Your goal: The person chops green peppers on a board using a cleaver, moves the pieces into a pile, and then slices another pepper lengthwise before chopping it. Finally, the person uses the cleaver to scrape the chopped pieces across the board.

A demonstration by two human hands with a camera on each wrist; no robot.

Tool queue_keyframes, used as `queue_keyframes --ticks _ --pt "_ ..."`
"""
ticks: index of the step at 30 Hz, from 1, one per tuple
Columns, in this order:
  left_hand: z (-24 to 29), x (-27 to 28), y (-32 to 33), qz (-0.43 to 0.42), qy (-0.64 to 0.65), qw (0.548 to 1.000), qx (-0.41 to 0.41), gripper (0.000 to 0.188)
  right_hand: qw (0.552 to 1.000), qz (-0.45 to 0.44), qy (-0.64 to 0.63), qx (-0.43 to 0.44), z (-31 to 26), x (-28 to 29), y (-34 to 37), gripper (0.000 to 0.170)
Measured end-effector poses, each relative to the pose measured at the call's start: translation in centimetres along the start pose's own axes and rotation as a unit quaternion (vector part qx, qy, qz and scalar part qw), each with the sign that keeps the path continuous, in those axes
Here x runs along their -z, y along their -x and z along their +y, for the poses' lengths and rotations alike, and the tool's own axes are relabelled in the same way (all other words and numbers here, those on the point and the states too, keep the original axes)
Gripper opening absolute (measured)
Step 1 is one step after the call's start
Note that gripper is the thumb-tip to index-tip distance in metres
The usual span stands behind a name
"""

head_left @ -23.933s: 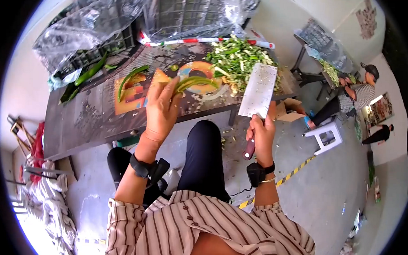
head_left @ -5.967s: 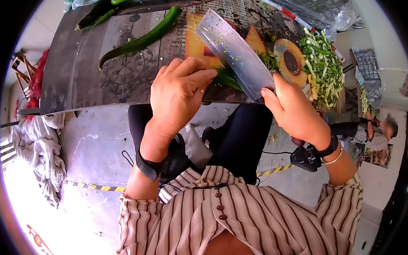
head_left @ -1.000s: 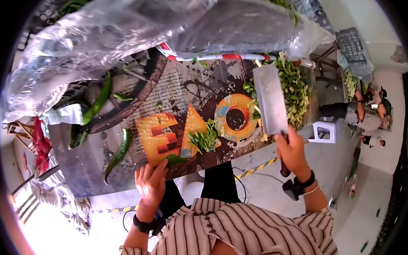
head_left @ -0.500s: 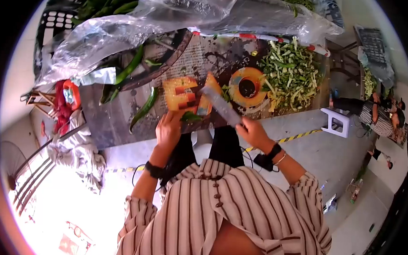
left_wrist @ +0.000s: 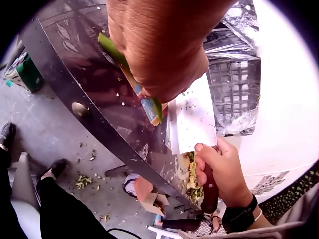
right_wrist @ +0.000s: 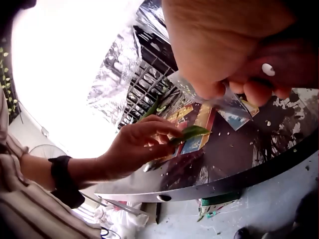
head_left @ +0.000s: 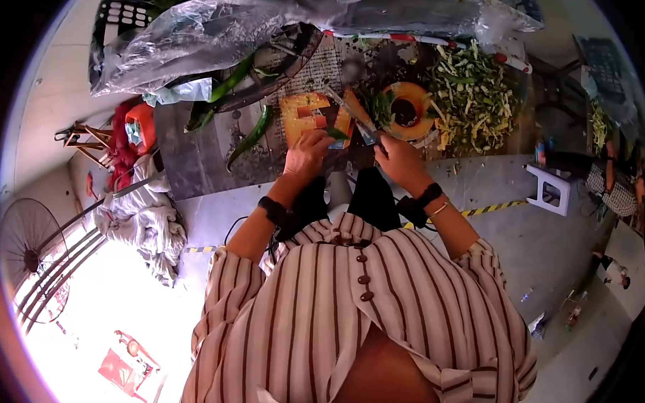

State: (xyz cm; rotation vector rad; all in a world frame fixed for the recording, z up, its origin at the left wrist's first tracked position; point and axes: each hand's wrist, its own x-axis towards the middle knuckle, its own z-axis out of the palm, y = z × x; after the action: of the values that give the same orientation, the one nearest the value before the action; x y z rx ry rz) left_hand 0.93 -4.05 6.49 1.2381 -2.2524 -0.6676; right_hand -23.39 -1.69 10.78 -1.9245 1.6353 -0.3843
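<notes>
My left hand [head_left: 307, 155] holds a piece of green chili pepper [right_wrist: 192, 133] against the tabletop near its front edge, the cut end pointing right toward the blade. My right hand [head_left: 402, 162] grips the dark red handle of a cleaver [left_wrist: 194, 117], whose broad blade stands beside the left fingers, flecked with bits. Just beyond the blade lies a small heap of sliced pepper [head_left: 374, 106]. A large pile of chopped pepper [head_left: 475, 100] spreads at the table's right end. One whole green chili [head_left: 252, 136] lies left of the left hand.
Plastic sheeting [head_left: 221, 38] covers crates along the table's back, with a red-and-white pole [head_left: 399, 38] before it. More long chilies [head_left: 231, 81] lie at the back left. A white stool [head_left: 549, 189] and other people are off to the right.
Over the last second the cleaver has swung left from beside the large pile to the held pepper piece. Earlier, the left hand held long split peppers, then a pepper under the blade.
</notes>
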Motion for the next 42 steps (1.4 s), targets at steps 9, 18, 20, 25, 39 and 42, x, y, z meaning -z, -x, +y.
queue_keyframes --ticks 9,18,20,25,39,42 --pt "-1.2 -0.2 -0.3 -0.006 0.020 0.999 -0.039 0.030 0.996 -0.055 0.008 -0.074 -1.2 -1.4 -0.6 0.028" --pt "-1.5 -0.9 -0.6 0.003 0.003 0.997 -0.075 0.026 0.998 -0.052 0.013 -0.015 -4.0 -2.5 0.9 0.037" --pt "-1.7 -1.1 -0.5 -0.005 -0.006 0.997 -0.072 0.024 0.999 -0.052 0.010 -0.007 -3.8 -2.9 1.3 0.038" --pt "-1.6 -1.1 -0.5 -0.003 -0.004 0.998 -0.064 0.021 0.996 -0.086 0.023 -0.024 -3.8 -2.7 1.2 0.040" --pt "-2.2 -1.8 -0.2 0.021 0.013 0.998 -0.059 0.023 0.987 -0.139 0.011 -0.082 -4.3 -2.6 -1.0 0.028" --pt "-2.2 -1.8 -0.3 0.036 0.021 0.997 -0.063 0.023 0.985 -0.148 0.011 -0.085 -4.1 -3.4 -0.9 0.027"
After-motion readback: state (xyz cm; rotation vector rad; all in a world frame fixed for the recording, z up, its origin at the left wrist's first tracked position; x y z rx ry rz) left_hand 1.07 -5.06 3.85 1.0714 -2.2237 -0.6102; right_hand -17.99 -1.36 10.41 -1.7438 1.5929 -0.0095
